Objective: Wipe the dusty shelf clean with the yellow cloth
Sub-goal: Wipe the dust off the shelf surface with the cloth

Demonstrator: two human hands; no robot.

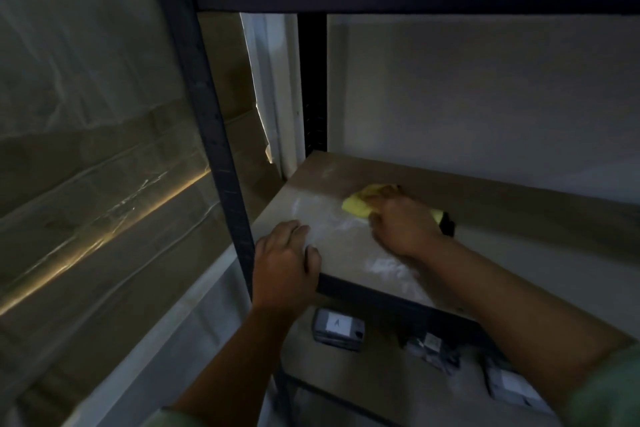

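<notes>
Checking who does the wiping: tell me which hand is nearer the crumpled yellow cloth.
Right. The right hand presses on the crumpled yellow cloth; the left hand grips the shelf's front corner, apart from it.

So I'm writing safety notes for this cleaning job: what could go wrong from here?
1. White dust lies near the shelf front edge; a stroke of the cloth toward it could drop dust onto the small boxes below.
2. The left hand grips the edge beside dust patches and could smear them.
3. The light is dim, so the right hand may miss patches.
</notes>
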